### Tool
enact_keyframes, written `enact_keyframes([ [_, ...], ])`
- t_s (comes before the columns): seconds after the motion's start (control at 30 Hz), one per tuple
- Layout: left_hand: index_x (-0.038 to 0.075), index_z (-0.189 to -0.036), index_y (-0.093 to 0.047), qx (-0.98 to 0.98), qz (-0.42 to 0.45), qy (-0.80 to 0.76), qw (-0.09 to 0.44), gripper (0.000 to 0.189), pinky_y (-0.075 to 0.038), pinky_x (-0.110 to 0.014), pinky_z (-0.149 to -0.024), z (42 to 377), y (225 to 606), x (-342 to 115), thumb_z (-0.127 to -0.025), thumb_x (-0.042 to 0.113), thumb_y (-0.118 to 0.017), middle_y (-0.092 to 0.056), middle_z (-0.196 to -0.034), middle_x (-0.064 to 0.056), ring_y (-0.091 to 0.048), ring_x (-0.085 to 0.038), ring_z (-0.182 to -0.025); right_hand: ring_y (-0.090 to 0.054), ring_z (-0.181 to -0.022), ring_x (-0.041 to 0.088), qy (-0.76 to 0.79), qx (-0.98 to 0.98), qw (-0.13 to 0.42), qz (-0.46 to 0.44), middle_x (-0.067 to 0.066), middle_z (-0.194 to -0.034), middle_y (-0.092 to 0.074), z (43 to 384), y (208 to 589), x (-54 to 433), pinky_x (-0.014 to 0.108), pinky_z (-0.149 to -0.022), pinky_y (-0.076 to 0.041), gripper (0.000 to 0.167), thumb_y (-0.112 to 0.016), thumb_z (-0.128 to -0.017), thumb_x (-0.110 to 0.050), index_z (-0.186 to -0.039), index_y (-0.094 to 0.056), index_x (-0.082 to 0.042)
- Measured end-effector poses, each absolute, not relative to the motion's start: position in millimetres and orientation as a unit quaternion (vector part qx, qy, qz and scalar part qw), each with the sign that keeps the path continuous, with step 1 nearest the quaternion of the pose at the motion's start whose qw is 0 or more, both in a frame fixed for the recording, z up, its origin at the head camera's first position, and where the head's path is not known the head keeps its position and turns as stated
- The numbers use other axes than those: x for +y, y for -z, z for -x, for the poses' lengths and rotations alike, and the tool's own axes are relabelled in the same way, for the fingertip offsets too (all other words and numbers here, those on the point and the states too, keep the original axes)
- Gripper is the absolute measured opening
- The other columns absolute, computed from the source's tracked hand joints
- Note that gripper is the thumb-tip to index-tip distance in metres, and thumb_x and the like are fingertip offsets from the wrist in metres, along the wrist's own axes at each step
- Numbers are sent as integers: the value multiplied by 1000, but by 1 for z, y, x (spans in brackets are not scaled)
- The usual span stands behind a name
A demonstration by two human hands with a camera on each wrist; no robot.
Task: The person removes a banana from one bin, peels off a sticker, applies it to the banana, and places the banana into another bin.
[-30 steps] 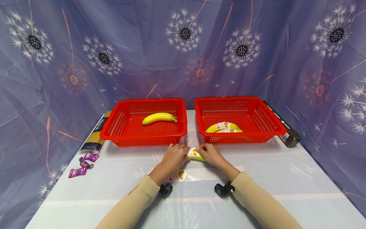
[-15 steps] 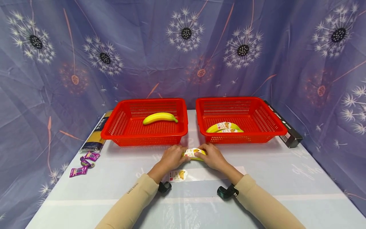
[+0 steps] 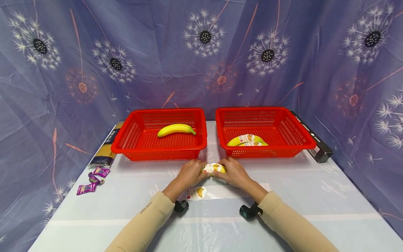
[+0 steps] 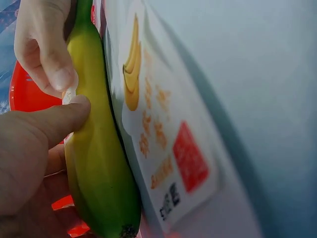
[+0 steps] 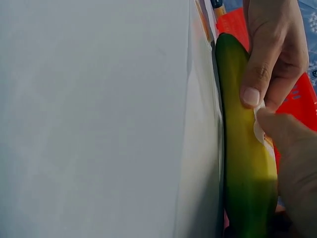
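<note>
A yellow banana [image 4: 101, 163] with green ends lies between both hands on the table, in front of the baskets. A white label [image 3: 211, 168] with a banana picture sits on its upper side. My left hand [image 3: 189, 172] grips the left end, its thumb lying along the near side. The right hand [image 3: 235, 172] grips the other end, and its thumb presses near the label's edge. In the wrist views the two thumbs are close together at the label. A clear backing strip [image 3: 233, 191] lies nearer the body, bearing another label [image 3: 196, 193] at its left.
Behind stand two red baskets: the left basket [image 3: 158, 148] holds one plain banana [image 3: 176, 130], the right basket [image 3: 267, 148] two labelled bananas [image 3: 242, 140]. At the left edge are a packet [image 3: 105, 150] and purple wrapped candies [image 3: 86, 188]. A black box [image 3: 319, 148] lies at far right.
The left hand drew back from the label to the banana's left end, uncovering the label on the strip. The right fingers, first pinching at the label, now grip the banana with the thumb pressing it.
</note>
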State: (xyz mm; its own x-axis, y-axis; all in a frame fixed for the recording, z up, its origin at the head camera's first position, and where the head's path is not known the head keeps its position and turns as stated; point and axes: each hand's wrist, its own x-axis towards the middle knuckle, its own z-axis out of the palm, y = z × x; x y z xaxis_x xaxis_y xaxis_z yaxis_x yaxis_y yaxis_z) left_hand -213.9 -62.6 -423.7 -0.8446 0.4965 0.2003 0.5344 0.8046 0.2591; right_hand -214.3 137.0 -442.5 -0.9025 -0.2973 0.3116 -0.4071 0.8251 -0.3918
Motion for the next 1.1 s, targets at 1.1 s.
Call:
enact_keyframes([
  [1.1,10,-125,-58,-930,219,293,-40,46,-42,-44,-98,212,424,-85,-82,20,-72,-62,-122,-8,-55,-24,-112,-52,-88,16,-293,-934,75,-188,3,-95,-58,212,447,140,33,-77,-40,34,-74,-80,-32,-105,-64,-12],
])
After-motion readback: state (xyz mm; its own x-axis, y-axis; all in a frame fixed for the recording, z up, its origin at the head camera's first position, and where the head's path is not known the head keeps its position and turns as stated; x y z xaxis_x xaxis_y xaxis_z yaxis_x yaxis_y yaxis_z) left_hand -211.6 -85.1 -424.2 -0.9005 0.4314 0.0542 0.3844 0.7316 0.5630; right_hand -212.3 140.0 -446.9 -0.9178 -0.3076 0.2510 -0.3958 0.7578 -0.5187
